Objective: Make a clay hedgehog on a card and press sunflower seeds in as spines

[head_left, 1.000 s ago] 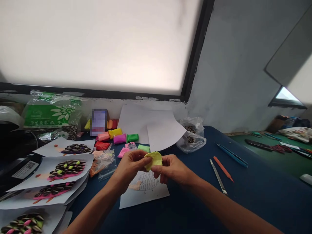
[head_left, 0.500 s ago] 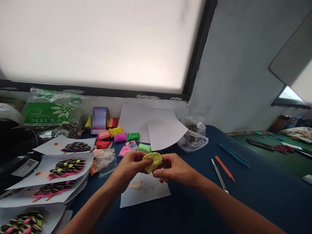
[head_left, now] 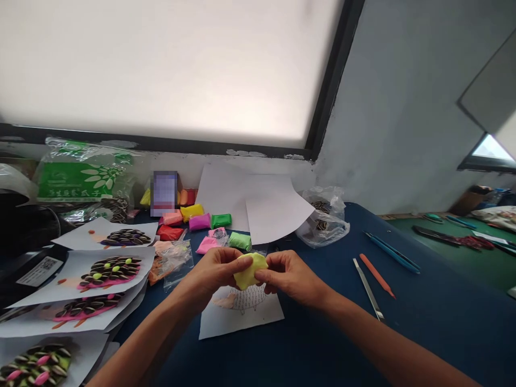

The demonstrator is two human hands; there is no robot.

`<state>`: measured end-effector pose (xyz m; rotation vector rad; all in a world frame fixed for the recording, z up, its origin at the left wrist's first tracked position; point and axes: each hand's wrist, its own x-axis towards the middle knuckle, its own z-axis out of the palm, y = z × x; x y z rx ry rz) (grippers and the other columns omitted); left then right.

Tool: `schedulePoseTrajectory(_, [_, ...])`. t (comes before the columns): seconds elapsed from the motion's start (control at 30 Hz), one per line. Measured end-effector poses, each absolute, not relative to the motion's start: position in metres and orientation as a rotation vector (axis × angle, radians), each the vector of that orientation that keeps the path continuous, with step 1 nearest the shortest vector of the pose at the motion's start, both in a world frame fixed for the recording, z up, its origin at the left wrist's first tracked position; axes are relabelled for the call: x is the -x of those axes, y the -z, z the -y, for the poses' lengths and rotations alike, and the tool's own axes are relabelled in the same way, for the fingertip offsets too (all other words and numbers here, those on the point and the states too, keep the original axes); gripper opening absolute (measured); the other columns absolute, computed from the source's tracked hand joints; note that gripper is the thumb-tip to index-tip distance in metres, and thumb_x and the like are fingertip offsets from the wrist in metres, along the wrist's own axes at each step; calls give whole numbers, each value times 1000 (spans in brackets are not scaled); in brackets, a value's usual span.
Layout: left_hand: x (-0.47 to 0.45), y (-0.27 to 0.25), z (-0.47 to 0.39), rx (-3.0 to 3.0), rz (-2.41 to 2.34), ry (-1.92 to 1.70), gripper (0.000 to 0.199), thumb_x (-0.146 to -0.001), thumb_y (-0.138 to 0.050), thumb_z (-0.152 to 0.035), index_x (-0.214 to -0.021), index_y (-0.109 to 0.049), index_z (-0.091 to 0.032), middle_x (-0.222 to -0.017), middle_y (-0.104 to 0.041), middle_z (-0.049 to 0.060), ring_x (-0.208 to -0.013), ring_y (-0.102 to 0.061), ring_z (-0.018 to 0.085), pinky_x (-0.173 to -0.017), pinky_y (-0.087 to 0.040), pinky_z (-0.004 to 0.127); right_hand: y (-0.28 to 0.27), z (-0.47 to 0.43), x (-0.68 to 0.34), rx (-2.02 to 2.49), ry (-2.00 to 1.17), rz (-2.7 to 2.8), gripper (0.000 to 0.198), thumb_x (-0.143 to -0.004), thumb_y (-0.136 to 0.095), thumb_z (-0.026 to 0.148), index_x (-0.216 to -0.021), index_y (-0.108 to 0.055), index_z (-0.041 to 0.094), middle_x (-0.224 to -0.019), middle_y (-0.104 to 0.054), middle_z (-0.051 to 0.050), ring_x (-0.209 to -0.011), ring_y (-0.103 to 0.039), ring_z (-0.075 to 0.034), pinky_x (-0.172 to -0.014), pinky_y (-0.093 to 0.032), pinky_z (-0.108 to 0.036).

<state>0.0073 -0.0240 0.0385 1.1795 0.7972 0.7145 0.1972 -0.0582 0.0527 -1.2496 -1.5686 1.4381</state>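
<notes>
A flattened piece of yellow modelling clay (head_left: 249, 275) is held up between my two hands. My left hand (head_left: 220, 271) pinches its left edge with the thumb on top. On the other side, my right hand (head_left: 288, 275) grips the right edge between thumb and fingers. Just below lies a sheet of paper with a drawn hedgehog (head_left: 242, 317); some pale peach clay covers its head end. My hands and the yellow clay hide the upper part of that sheet.
Finished seed-and-clay hedgehog pictures (head_left: 108, 274) are stacked at the left. Coloured clay packets (head_left: 199, 221), blank paper (head_left: 274, 209) and a plastic bag of seeds (head_left: 322, 223) lie behind. A metal tool (head_left: 367, 287), an orange tool (head_left: 378, 275) and blue tweezers (head_left: 392, 252) lie right.
The fingers of my right hand have shifted along the yellow clay's edge, and the clay is turned a little. The view has tilted slightly downward.
</notes>
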Motion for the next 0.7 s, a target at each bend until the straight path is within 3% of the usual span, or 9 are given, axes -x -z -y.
schedulePoseTrajectory(0.2, [-12,-37,22,-1106,-870,-835,45,-61,-81,-54,-69,-67,-12,-63,-64,1,-57,-56,10,-57,-43,22,-55,59,-197,1269,-1599,1570,44,-80,-66,52,-100,-67,13,-91,-69,-7,-61,-60,-9,-54,-45,-20])
schedulePoseTrajectory(0.47, [-19,-38,30,-1153,-835,-874,41,-70,-76,-53,-72,-67,-13,-66,-66,2,-57,-58,10,-55,-43,21,-47,64,-188,1296,-1498,1412,24,-71,-75,36,-74,-70,12,-68,-66,-2,-50,-54,-8,-47,-38,-19])
schedulePoseTrajectory(0.63, [-16,-43,31,-1194,-833,-819,39,-72,-74,-52,-86,-70,-16,-75,-68,3,-63,-60,12,-57,-44,22,-48,66,-190,1275,-1468,1439,20,-73,-71,33,-74,-70,13,-68,-67,-2,-52,-54,-8,-48,-38,-19])
schedulePoseTrajectory(0.7, [-15,-43,30,-1237,-816,-797,38,-70,-76,-50,-83,-71,-15,-74,-68,3,-64,-58,12,-58,-43,22,-51,67,-190,1279,-1458,1478,17,-74,-69,31,-76,-71,14,-69,-67,-2,-53,-54,-8,-49,-39,-19])
